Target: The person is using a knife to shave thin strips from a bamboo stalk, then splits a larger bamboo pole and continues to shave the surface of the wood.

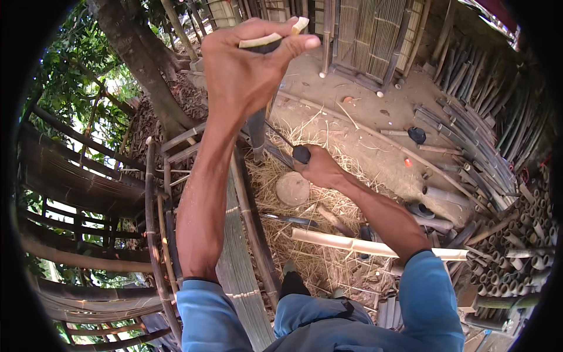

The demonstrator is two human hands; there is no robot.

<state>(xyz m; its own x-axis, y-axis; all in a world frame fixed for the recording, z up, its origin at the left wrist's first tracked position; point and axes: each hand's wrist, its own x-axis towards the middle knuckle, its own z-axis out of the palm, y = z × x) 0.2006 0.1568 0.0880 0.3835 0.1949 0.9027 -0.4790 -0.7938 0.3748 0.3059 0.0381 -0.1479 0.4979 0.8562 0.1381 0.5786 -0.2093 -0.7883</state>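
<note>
My left hand [249,67] is raised at the top, closed around the upper end of a split bamboo piece [257,130]. Pale cut edges of the bamboo show between the fingers, and its dark lower part hangs below the wrist. Lower and to the right, my right hand [324,169] is wrapped around the dark handle of a knife [301,154]. Its thin blade points up and left toward the bamboo; whether they touch I cannot tell. Just beneath the right hand is a round wooden block [292,189] among pale shavings.
A long pale split bamboo length [375,245] lies below my right forearm. Another blade [291,220] rests on the shavings near the block. A bamboo bench [239,246] runs along my left side, beside a bamboo fence [88,170]. Bamboo poles [469,146] are piled at right.
</note>
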